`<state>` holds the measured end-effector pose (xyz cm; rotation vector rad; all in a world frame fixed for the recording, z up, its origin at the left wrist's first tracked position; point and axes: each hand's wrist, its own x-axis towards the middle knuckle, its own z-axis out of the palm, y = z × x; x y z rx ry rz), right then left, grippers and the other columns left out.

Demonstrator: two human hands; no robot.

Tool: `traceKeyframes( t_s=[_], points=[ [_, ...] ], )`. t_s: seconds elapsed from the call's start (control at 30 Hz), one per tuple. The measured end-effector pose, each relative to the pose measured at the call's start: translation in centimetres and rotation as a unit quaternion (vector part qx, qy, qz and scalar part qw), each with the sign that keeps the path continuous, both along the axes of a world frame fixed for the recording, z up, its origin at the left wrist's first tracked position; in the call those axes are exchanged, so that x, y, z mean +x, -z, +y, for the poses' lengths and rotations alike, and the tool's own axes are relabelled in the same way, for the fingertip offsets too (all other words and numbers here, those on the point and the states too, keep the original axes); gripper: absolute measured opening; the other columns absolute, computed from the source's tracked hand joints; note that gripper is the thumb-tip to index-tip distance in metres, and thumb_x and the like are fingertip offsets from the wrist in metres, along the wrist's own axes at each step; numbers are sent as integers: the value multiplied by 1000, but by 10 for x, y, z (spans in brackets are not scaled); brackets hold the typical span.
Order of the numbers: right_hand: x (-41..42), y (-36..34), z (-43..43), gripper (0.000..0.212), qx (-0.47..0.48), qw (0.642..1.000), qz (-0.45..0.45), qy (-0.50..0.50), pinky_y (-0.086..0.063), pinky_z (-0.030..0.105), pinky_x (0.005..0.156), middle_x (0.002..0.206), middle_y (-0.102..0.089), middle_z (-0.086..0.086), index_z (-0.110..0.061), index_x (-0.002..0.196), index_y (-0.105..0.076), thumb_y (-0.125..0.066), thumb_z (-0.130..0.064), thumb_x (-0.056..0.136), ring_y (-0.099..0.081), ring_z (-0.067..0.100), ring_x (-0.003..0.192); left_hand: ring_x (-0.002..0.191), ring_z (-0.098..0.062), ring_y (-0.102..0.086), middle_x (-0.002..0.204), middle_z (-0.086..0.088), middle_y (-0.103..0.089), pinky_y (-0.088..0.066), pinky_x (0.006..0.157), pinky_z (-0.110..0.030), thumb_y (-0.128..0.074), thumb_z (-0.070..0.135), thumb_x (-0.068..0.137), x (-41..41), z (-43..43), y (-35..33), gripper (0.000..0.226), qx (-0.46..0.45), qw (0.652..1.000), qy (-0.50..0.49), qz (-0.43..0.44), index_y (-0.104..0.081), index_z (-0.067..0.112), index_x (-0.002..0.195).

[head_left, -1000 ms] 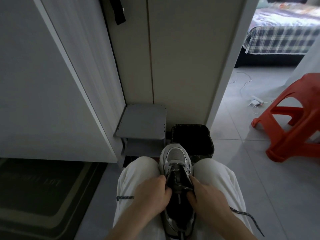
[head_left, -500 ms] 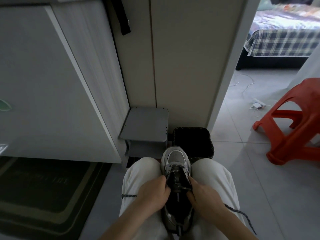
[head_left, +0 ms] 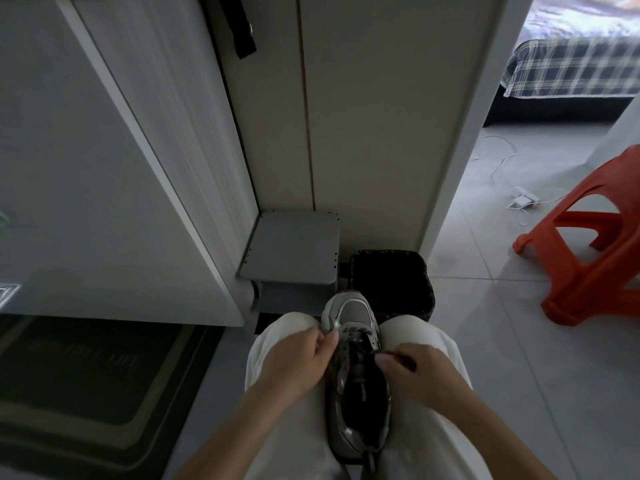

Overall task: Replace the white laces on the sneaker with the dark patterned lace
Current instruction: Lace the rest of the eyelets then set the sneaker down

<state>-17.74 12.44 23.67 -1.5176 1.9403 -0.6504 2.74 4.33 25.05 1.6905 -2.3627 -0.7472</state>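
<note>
A grey and silver sneaker (head_left: 351, 315) lies wedged between my knees, toe pointing away, its dark tongue and opening facing up. The dark patterned lace (head_left: 360, 344) crosses the eyelets near the toe end. My left hand (head_left: 301, 362) rests on the sneaker's left edge, fingers pinched at the eyelets. My right hand (head_left: 412, 372) sits to the right of the sneaker, fingertips pinching a dark lace end beside the right eyelets. No white lace shows on the sneaker. A dark lace end hangs by the heel at the bottom.
A small grey stool (head_left: 294, 251) and a black bin (head_left: 391, 278) stand just beyond the sneaker against a cabinet. An orange plastic stool (head_left: 588, 258) is at the right. A dark doormat (head_left: 93, 386) lies at the left. A charger and cable (head_left: 523, 200) lie on the tiles.
Both hands have moved apart and toward the toe end; my right hand has drawn the lace out to the right. The view has tilted slightly downward.
</note>
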Motion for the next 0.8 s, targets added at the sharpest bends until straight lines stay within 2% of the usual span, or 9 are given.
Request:
traceKeyframes(
  t_s=[0.07, 0.13, 0.2, 0.3, 0.43, 0.53, 0.6, 0.7, 0.8],
  points=[
    [-1, -16, -5, 55, -3, 986, -163, 40, -27, 21, 41, 44, -34, -9, -21, 50, -44, -52, -69, 74, -30, 8, 42, 85, -6, -55, 87, 12, -59, -43, 71, -23, -42, 52, 91, -6, -2, -6, 29, -117, 993, 26, -24, -59, 28, 87],
    [2, -27, -13, 50, 35, 916, -390, 89, -23, 19, 37, 47, -35, -3, -19, 57, -56, -52, -63, 80, -27, 12, 41, 83, -5, -53, 88, 12, -57, -39, 68, -21, -51, 42, 90, -18, 8, -15, 18, -166, 983, 46, 55, -61, 27, 90],
    [6, -35, -23, 46, 57, 837, -531, 115, -23, 20, 37, 51, -39, 0, -10, 72, -65, -44, -43, 95, -28, 12, 39, 67, -3, -52, 74, 11, -57, -41, 61, -23, -54, 40, 89, -33, 20, -20, 17, -39, 981, 87, 167, -60, 24, 85],
    [11, -43, -35, 34, 45, 769, -621, 145, -26, 21, 36, 52, -43, 2, -1, 83, -60, -37, -23, 97, -32, 11, 39, 55, -4, -43, 65, 6, -50, -36, 55, -21, -62, 38, 87, -53, 35, -21, 28, 197, 947, 158, 198, -61, 10, 86],
    [7, -47, -38, 30, 39, 711, -685, 151, -30, 19, 35, 54, -45, 1, -4, 81, -58, -36, -18, 97, -35, 10, 41, 56, -12, -43, 65, -8, -52, -35, 57, -26, -58, 26, 89, -60, 49, -15, 28, 261, 930, 180, 187, -68, 0, 86],
    [-5, -45, -39, 33, 21, 757, -628, 179, -25, 18, 34, 51, -41, -1, -6, 73, -60, -42, -19, 97, -32, 8, 38, 58, -8, -45, 65, -8, -52, -37, 62, -25, -54, 26, 92, -51, 48, -12, 31, 291, 929, 176, 150, -67, -2, 92],
    [-17, -42, -38, 32, -8, 832, -520, 196, -22, 18, 35, 49, -37, -1, -6, 70, -58, -46, -17, 97, -29, 7, 36, 56, 4, -47, 65, -4, -55, -38, 61, -16, -53, 28, 94, -38, 41, -12, 29, 299, 929, 182, 118, -69, 4, 93],
    [-35, -38, -33, 28, -28, 970, -185, 157, -28, 24, 43, 47, -41, -5, -10, 71, -62, -49, -19, 94, -33, 9, 39, 57, 6, -50, 66, 12, -58, -38, 59, -10, -51, 31, 95, -19, 33, -14, 29, 326, 923, 178, 101, -71, 10, 90],
    [-36, -34, -23, 20, -31, 984, 148, 95, -45, 30, 65, 82, -60, 2, -10, 100, -68, -53, -21, 92, -56, 16, 70, 50, 6, -49, 60, 14, -60, -38, 53, -9, -48, 31, 97, -12, 27, -17, 28, 307, 935, 136, 116, -63, 25, 74]
  ],
)
